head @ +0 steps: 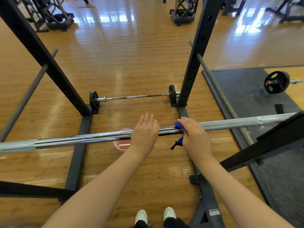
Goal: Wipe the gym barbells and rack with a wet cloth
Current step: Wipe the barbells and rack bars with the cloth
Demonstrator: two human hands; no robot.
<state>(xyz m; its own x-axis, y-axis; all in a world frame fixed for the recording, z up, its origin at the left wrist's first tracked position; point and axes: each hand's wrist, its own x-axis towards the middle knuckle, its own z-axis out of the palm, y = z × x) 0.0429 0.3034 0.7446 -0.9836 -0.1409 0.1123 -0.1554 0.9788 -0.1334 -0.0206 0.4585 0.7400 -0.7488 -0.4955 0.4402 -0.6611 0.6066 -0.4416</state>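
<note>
Bar [82, 139] lies across rack [194, 66], waist-level, running left to right in near field. Right hand [195, 137] wraps blue cloth [179, 126] round bar right of centre, fingers curled over it. Left hand [145, 130] flat on bar just left of cloth, fingers straight, holding nothing. Pink bucket [122, 145] on floor below bar.

Advice: press left palm down so bar does not roll; keep cloth fully wrapped, draw along shaft in long overlapping strokes. Second barbell [131, 96] on floor farther off, judged not yet wiped.

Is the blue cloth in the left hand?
No, the right hand grips the cloth on the bar; the left hand lies flat.
</note>
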